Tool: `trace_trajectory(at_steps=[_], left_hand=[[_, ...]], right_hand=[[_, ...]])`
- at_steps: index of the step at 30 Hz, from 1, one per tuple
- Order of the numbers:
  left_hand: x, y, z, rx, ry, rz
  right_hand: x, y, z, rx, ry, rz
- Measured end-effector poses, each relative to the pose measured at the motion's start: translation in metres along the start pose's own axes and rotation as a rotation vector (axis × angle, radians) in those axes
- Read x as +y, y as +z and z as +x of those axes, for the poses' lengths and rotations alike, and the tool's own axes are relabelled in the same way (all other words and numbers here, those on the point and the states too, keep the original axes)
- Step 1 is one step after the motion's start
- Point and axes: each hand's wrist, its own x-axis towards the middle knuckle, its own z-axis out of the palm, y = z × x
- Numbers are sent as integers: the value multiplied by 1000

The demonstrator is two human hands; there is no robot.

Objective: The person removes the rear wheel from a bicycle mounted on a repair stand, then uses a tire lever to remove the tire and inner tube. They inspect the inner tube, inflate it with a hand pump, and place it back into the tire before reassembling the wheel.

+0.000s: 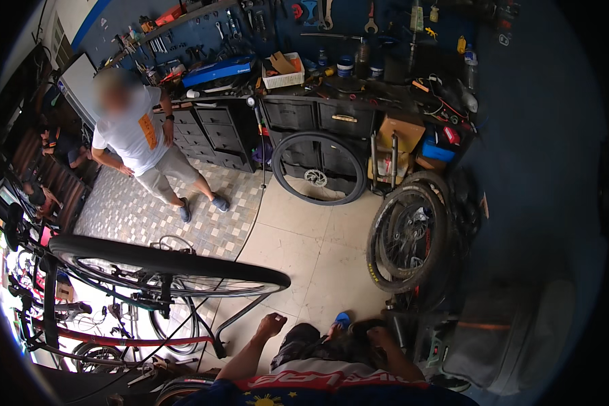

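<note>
Fingers of our left hand curl loosely on nothing beside the thin black rubber-tyred bicycle wheel, light and stiff we judge, best gripped at its rim, while our right hand fingers cannot be told.

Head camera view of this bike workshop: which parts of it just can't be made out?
- Right hand: its grip is too dark to tell; it sits low among shadowed gear beside the stacked tyres.
- Tools on the blue wall: too small to identify singly.
- Red bike frame: cut off by the left rim.
- Left hand: fingers curled, apparently empty.
</note>
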Motion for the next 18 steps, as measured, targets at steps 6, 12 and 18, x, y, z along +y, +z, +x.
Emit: trace_trajectory(at_steps=[6, 12, 18], left_hand=[[-33, 10, -10, -188, -331, 61], [-18, 23, 6, -214, -278, -19], [43, 69, 48, 99, -219, -488]], right_hand=[[-128, -52, 106, 59, -53, -158], [-248, -67, 190, -107, -27, -241], [-343, -81, 256, -164, -314, -692]])
